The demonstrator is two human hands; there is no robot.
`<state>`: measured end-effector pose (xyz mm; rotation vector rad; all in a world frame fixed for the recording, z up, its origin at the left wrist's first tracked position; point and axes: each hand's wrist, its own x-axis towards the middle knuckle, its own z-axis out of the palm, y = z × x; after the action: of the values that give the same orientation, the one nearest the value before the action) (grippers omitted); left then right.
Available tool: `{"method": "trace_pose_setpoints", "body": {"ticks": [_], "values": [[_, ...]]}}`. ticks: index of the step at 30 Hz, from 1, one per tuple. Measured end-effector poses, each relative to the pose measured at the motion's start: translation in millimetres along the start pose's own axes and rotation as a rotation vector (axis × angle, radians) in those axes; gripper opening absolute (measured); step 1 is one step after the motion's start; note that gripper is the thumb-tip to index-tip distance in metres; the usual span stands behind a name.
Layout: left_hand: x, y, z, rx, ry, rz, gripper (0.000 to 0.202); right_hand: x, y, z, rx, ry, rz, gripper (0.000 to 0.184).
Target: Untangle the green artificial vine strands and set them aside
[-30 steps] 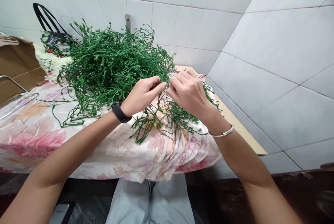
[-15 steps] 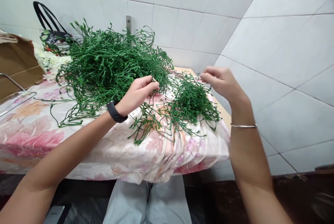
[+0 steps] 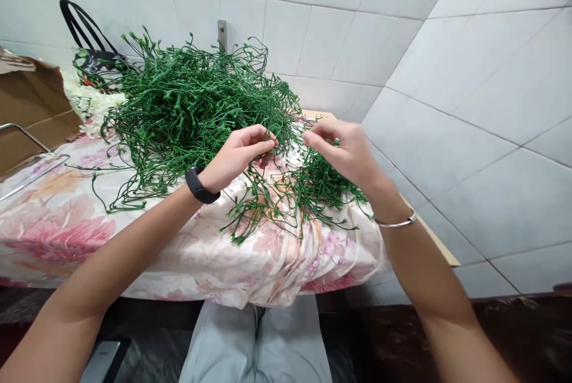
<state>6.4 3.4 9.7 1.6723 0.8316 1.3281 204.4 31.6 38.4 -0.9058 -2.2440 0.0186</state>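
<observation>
My left hand (image 3: pixel 245 152), with a black band on its wrist, is pinched closed in front of a large heap of green artificial stems (image 3: pixel 192 103). Whatever lies between its fingertips is too small to make out. To its right, my right hand (image 3: pixel 344 148) is also closed, thumb against fingers, over a smaller pile of green stems (image 3: pixel 319 183). What those fingers hold, if anything, I cannot make out. A gap separates the two sets of fingertips. Loose green stems (image 3: pixel 243 216) spread over the cloth below my left hand.
A floral cloth (image 3: pixel 156 252) covers the table. At the left are a cardboard box (image 3: pixel 38 100), a bent metal rod (image 3: pixel 40 176), white artificial flowers (image 3: pixel 96 103) and a patterned bag (image 3: pixel 96 61) with black handles. A tiled wall (image 3: pixel 469 103) stands close on the right.
My right hand has moved left, from the far side of the smaller pile to above it, nearer my left hand. My left hand stays nearly in place, still pinched.
</observation>
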Motion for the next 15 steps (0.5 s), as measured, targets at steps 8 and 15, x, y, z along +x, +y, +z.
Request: {"method": "trace_pose_setpoints", "body": {"ticks": [8,15], "values": [[-2,2,-3.1,-0.02,0.002,0.008,0.017,-2,-20,38,0.162,-0.154,-0.191,0.025],[-3,11,-9.9,0.014,-0.124,-0.018,0.017,1,-12,18,0.123,-0.008,-0.185,0.019]]}}
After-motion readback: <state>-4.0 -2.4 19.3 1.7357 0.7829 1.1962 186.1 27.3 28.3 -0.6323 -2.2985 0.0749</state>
